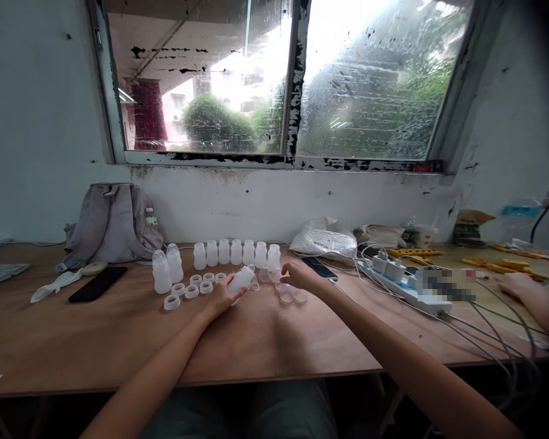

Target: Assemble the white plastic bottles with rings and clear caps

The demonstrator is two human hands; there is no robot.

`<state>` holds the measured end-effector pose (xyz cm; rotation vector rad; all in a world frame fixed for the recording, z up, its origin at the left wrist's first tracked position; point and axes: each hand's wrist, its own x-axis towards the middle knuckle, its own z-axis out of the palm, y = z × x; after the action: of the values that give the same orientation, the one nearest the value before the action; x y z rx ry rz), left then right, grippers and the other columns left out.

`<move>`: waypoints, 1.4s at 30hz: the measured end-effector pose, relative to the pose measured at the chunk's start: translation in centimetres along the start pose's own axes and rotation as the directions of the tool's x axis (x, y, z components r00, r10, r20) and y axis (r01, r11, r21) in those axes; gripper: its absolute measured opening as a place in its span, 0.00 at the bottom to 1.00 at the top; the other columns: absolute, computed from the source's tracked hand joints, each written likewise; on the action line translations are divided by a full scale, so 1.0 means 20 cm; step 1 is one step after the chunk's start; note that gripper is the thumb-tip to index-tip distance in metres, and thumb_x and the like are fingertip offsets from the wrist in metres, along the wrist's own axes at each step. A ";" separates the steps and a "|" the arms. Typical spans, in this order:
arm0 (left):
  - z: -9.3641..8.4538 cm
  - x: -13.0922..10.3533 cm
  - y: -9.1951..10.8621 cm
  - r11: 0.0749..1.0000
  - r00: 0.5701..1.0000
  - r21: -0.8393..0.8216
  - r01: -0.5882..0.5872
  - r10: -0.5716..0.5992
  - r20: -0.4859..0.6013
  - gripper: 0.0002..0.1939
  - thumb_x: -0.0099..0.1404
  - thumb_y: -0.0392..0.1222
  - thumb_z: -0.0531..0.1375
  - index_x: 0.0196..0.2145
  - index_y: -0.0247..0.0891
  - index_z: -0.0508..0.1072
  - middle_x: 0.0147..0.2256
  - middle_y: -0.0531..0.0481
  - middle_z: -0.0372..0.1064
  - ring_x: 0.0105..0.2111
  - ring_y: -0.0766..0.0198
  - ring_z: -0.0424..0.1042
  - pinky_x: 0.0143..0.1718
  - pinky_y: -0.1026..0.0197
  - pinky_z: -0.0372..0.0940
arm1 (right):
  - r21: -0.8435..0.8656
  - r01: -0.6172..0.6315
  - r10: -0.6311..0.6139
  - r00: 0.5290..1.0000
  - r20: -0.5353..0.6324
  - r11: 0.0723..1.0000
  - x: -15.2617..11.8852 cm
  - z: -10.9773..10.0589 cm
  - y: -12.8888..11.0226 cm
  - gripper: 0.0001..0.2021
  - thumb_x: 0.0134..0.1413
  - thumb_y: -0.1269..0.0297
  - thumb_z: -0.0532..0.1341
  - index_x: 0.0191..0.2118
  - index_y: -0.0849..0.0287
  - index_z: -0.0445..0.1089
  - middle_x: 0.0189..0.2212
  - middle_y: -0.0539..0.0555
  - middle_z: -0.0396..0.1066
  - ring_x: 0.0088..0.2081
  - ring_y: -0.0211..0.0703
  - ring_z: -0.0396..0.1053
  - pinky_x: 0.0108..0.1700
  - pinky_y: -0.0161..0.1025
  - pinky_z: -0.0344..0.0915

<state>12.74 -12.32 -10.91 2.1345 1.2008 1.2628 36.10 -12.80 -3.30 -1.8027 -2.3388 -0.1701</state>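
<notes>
My left hand (223,296) is wrapped round a frosted white baby bottle (241,278), tilted with its top toward the right. Just to the right, my right hand (298,274) hovers over the table with its fingers bent together; whatever they hold is too small to tell. Below its fingers lie clear round caps (286,296). Several white collar rings (191,292) are spread left of the held bottle. Behind, a row of open-necked bottles (224,252) stands upright. Two bottles with clear caps on top (162,277) stand at the left.
A grey backpack (112,222) leans by the wall, a black phone (97,285) before it. At the right are a clear plastic bag (324,238), another phone (319,268) and a power strip (407,291) with cables. Another person's hand (519,286) rests near yellow parts (503,265).
</notes>
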 end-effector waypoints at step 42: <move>-0.01 -0.03 0.05 0.998 0.993 -0.008 -0.065 0.065 0.103 0.23 0.55 0.54 0.54 0.45 0.39 0.64 0.36 0.49 0.68 0.35 0.59 0.67 0.35 0.61 0.60 | 0.775 0.293 -0.049 0.946 -0.322 0.560 0.12 0.05 -0.16 0.15 0.46 0.59 0.58 0.38 0.61 0.71 0.32 0.55 0.71 0.32 0.39 0.66 0.32 0.35 0.63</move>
<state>12.91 -13.51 -10.44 2.2226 1.0931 1.1655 32.31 -11.14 -3.64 -0.9940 -1.8749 0.5454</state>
